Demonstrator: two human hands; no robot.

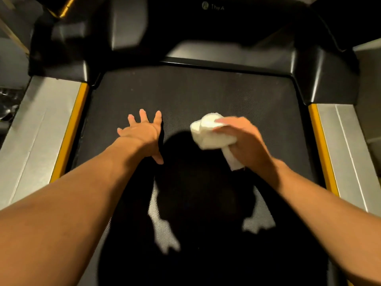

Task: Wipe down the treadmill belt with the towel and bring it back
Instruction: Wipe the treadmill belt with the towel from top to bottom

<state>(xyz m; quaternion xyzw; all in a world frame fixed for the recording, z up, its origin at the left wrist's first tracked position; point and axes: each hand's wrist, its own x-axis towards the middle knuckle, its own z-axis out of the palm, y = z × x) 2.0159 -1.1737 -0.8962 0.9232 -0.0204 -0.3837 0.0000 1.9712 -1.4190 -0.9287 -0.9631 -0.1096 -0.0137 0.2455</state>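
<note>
The black textured treadmill belt point(195, 93) fills the middle of the head view. My right hand point(245, 141) grips a bunched white towel point(208, 131) over the belt, right of centre; one end of the towel hangs below my palm. My left hand point(144, 131) is spread open with fingers apart, palm down on or just above the belt, left of centre. A large shadow of my head and arms darkens the near part of the belt.
Silver side rails with yellow strips run along the belt at the left point(41, 120) and right point(340, 141). The black motor cover point(226, 56) and console frame point(216, 21) rise at the belt's far end.
</note>
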